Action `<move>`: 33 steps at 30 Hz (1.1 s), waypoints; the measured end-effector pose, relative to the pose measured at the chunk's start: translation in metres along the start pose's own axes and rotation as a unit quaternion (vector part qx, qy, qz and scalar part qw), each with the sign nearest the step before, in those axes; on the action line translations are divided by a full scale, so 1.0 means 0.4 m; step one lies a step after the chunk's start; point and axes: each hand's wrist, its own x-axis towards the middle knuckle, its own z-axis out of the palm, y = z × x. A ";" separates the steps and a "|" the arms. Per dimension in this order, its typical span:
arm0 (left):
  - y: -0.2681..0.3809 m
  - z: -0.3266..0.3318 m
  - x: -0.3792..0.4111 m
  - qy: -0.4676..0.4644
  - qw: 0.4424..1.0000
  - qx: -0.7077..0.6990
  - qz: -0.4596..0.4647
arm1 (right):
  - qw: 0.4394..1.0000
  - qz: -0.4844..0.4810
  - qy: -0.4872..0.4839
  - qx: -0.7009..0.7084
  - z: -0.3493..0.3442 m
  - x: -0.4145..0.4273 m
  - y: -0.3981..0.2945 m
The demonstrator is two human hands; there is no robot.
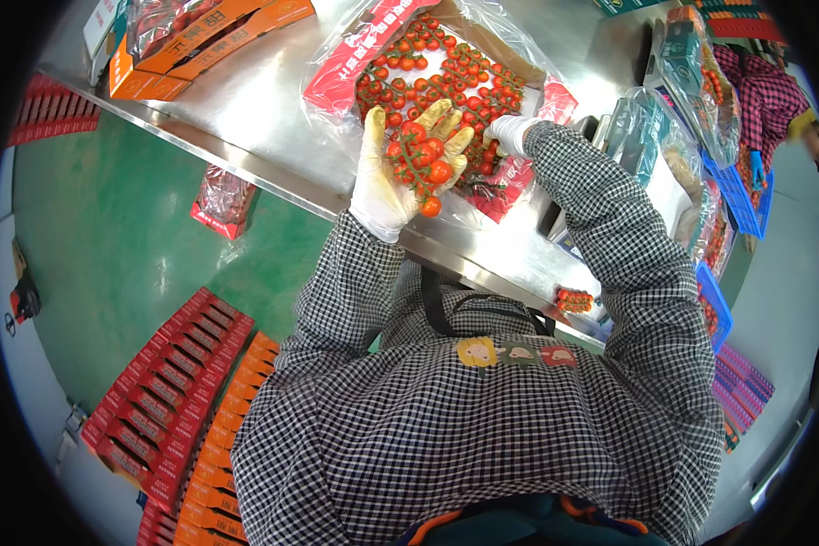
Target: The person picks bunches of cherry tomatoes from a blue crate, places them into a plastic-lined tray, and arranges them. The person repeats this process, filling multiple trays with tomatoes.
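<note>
My left hand (389, 177), in a white glove stained yellow at the fingers, is palm up with a vine of red cherry tomatoes (420, 160) lying on it. The fingers are spread and slightly curled around the cluster. My right hand (508, 136), also in a white glove, reaches to the right side of a red cardboard box (362, 58) lined with clear plastic film. Its fingertips are partly hidden among the tomatoes and stems there. Many vines of cherry tomatoes (450, 75) lie inside the box.
The box stands on a steel table (280, 136). An orange carton (150, 85) is at the left, plastic-wrapped teal boxes (638, 130) at the right. A small tomato cluster (575, 300) lies near the front edge. A co-worker (764, 102) is by a blue crate (730, 194). Red cartons (170, 389) are stacked on the floor.
</note>
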 end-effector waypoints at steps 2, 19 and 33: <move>-0.003 0.009 0.005 0.006 1.000 -0.004 -0.003 | 0.995 0.053 -0.009 -0.084 0.011 0.055 -0.011; -0.080 0.065 0.088 0.124 0.983 0.103 0.089 | 0.855 -0.186 0.337 0.348 -0.109 -0.312 -0.279; 0.065 -0.027 0.109 0.143 0.955 0.217 0.144 | 0.561 -0.279 0.253 0.737 -0.120 -0.339 0.006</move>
